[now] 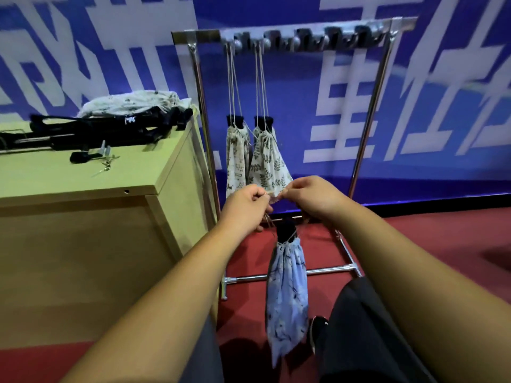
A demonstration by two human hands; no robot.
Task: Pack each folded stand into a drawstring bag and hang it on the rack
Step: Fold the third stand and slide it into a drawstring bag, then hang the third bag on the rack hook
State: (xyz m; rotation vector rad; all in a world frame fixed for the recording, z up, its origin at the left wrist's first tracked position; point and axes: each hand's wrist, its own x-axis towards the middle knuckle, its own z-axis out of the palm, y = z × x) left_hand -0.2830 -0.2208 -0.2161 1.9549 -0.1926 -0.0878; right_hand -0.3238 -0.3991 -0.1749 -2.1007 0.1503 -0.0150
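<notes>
Right up close, over the red floor (414, 244), my left hand (247, 204) and right hand (312, 199) are side by side, almost touching. The fingers (260, 196) on both are curled and pinching the cord (272, 193) of a blue drawstring bag (287, 294), so both hands are grasping that cord. The bag hangs straight down below them, mouth cinched, with the black top of a folded stand (286, 230) poking out. It's in mid-air in front of the rack (304, 41), not on a hook yet.

Off to the left is the desk (83, 175). More black folded stands (83, 131) lie along its far edge, and a heap of pale bags (130, 102) sits on them toward the far right corner. A small black thing (78, 157) with some metal bits lies a little nearer; can't make out what it is.

Further back, two packed bags hang by long cords from the rack's leftmost hooks, side by side and touching: a narrow pale bag (237, 161) and a leaf-print bag (269, 167), each with a black stand top showing. Behind everything is a blue wall (442, 78) with big white characters.
</notes>
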